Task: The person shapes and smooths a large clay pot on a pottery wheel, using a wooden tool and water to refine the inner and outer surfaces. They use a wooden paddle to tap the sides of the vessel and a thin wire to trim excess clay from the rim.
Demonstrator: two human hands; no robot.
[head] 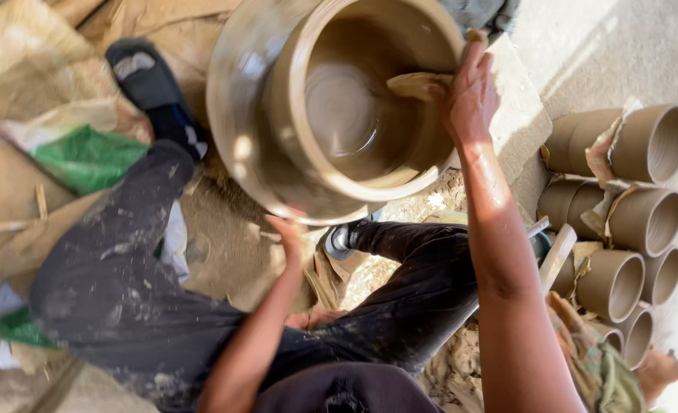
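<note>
While the pot [339, 107] blurs, right hand [469, 95] presses a flat tool [419, 82] inside its rim, fingers closed; left hand [289, 237] lies flat-open underneath outside.

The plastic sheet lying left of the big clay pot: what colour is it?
Green; the plastic sheet shows best in the head view, beside the clay pot.

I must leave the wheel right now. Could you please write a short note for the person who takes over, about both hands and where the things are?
Right hand: over the rim of the large clay pot, holding a flat shaping tool against the inside wall.
Left hand: pressed flat on the pot's outer wall, near side.
The pot is blurred as if turning; walls are raised, rim is formed.
Finished clay cylinders lie stacked on the right.
Done: pot pulled up. Left: apparently smoothing the wall, then removal.
</note>
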